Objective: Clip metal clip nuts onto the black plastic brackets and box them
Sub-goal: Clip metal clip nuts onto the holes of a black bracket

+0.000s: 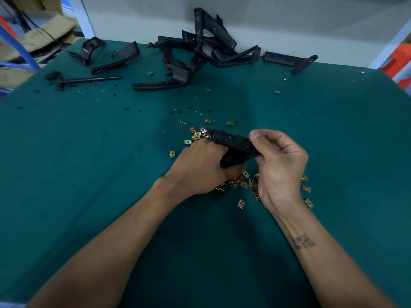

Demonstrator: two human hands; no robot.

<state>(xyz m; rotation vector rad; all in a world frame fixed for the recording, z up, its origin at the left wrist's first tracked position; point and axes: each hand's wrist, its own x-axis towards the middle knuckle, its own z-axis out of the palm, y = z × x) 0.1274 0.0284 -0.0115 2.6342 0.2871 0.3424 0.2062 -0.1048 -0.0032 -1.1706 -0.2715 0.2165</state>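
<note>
bracket point(233, 144) in hand looks like stiff, light black plastic, long and angled, with round holes along its flat top; judging by that shape it should take a firm squeeze without bending, and its ends look the safest places to hold while a nut is pushed onto an edge. clip nuts point(241, 182) are small, thin metal pieces scattered on the green table point(89, 174) under and around both hands, likely springy and easy to fumble. left hand point(200, 165) is palm down, fingers curled around the bracket's lower end. right hand point(278, 161) is turned palm inward, thumb and curled fingers pinching the bracket's near end. whether either hand also holds a nut cannot be told. more brackets point(200, 47) lie piled at the table's far edge. no box is in view.
</note>
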